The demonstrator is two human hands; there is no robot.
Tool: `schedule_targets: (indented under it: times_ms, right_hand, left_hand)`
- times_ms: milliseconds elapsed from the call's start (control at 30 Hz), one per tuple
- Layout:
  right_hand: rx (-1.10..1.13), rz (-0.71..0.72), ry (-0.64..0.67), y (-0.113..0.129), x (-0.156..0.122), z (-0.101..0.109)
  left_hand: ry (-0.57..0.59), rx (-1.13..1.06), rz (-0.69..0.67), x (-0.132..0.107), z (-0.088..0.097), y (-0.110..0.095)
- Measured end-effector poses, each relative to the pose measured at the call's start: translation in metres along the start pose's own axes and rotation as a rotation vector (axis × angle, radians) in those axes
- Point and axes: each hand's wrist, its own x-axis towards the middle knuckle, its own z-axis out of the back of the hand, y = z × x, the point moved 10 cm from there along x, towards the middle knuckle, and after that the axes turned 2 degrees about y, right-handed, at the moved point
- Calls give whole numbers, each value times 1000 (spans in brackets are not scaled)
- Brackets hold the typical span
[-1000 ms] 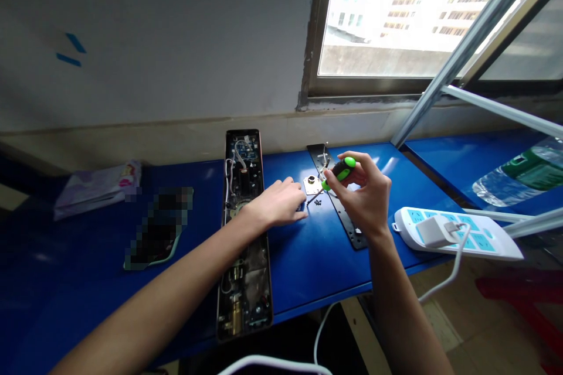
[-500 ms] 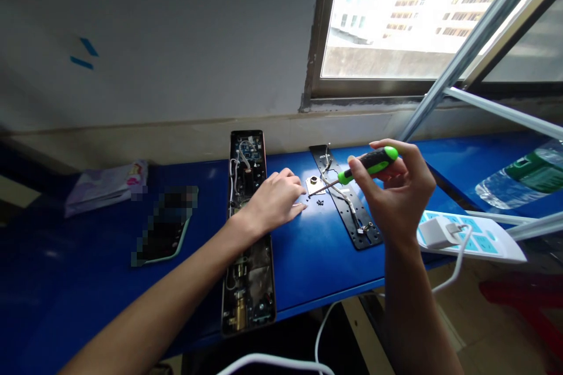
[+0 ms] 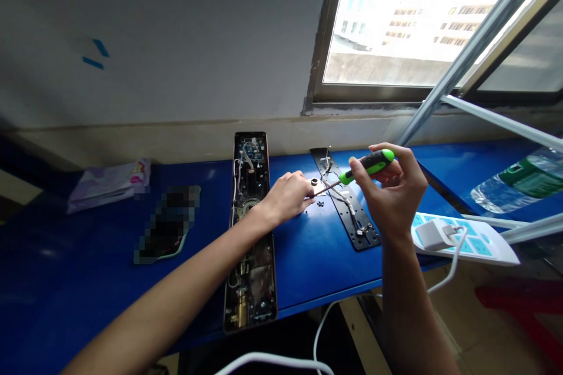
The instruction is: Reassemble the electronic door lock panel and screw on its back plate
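Note:
My right hand (image 3: 393,190) is closed around a green-and-black screwdriver (image 3: 367,165), held above the blue table with its shaft pointing left toward my left hand. My left hand (image 3: 288,196) has its fingers pinched together right at the shaft's tip, beside a small silver plate (image 3: 317,186); what they pinch is too small to make out. A few tiny black screws (image 3: 320,204) lie on the table just below. The long opened device (image 3: 250,228) with exposed wiring and brass parts lies under my left wrist. A black perforated metal strip (image 3: 347,202) with a white wire lies under the screwdriver.
A white power strip (image 3: 466,240) with a plugged adapter and cord sits at the right table edge (image 3: 308,299). A plastic bottle (image 3: 510,184) lies far right. A phone (image 3: 165,228) and a tissue pack (image 3: 109,184) lie left. Wall and window frame stand behind.
My right hand lifted the screwdriver and laid it nearly level, tip to the left. My left hand closed from flat into a pinch and slid right to the shaft's tip.

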Motion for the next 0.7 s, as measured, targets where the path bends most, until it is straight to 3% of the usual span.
schedule_targets:
  times_ms: [200,467,700]
  right_hand:
    - [23,0,-22,-4,-1,5]
    - [109,83,-36,16,1,8]
    - [228,123,-30,37,-3,0]
  left_hand:
    - [-19,-18,5,-6,3,1]
    - [-107,-6,-67,-23,22,-6]
    - [-225,-189,-20,-51,45,7]
